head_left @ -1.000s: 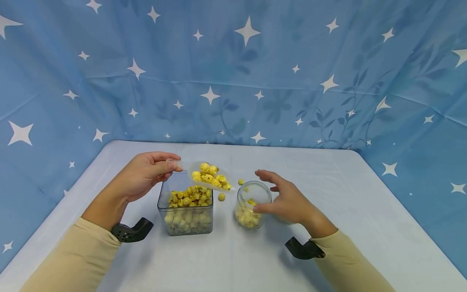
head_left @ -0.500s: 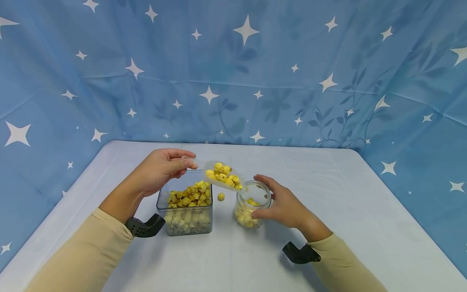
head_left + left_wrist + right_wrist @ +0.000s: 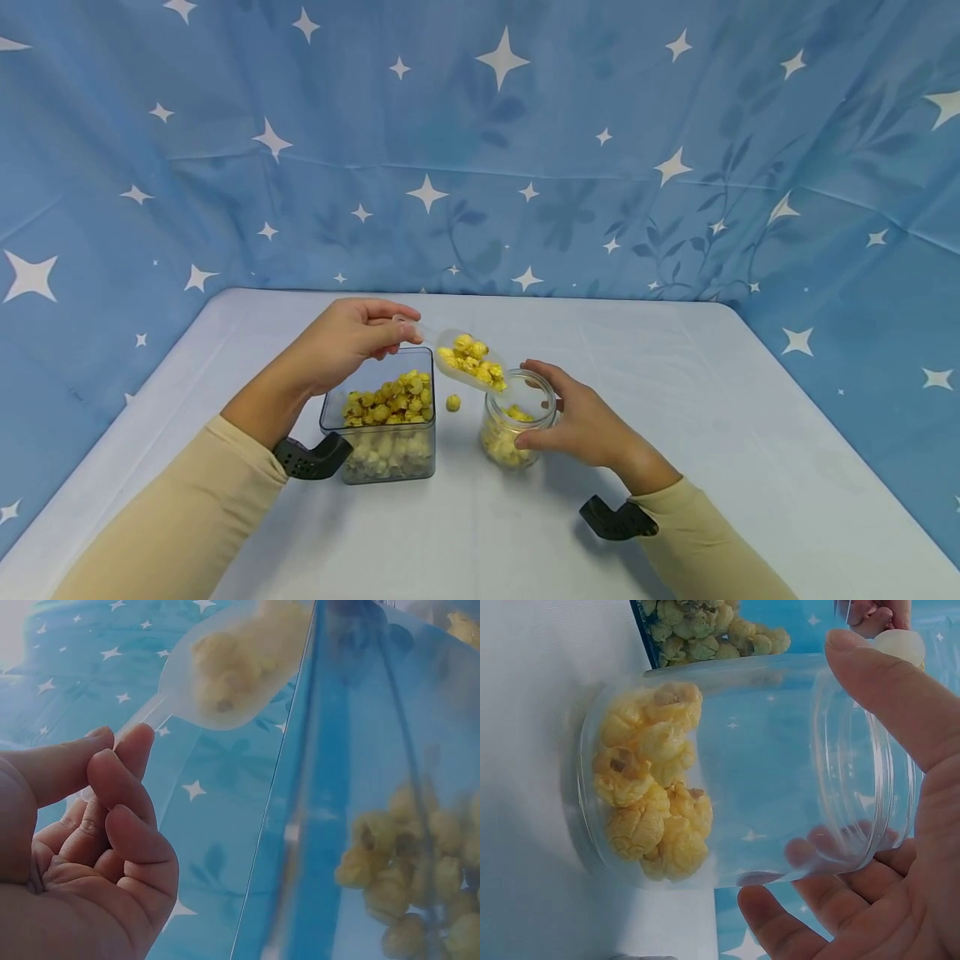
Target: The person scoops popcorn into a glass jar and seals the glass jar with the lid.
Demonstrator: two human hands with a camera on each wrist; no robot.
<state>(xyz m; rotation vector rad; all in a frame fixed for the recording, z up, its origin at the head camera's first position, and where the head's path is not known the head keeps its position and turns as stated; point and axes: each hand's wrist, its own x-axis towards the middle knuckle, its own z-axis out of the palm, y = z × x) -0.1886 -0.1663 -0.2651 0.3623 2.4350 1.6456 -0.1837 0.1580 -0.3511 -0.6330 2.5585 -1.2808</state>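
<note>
Between thumb and fingertips, my left hand (image 3: 356, 346) pinches the handle of a translucent plastic scoop (image 3: 178, 690). Yellow popcorn balls (image 3: 472, 358) fill the scoop, which tilts down to the right. Its tip overlaps the left rim of a clear round jar (image 3: 757, 772) in the head view. My right hand (image 3: 573, 417) holds the jar near its neck, thumb on the near side and fingers on the far side. The jar stands upright, popcorn (image 3: 649, 787) covering its bottom. Below the left hand is a clear square box (image 3: 388, 458) with much more popcorn (image 3: 386, 404).
One loose popcorn ball (image 3: 453, 403) lies on the white tabletop (image 3: 675, 375) between box and jar. A blue curtain (image 3: 337, 108) with white stars hangs behind and beside the table.
My left hand has carried the loaded scoop rightward from over the box to the jar's rim. My right hand has closed in from beside the jar to hold it.
</note>
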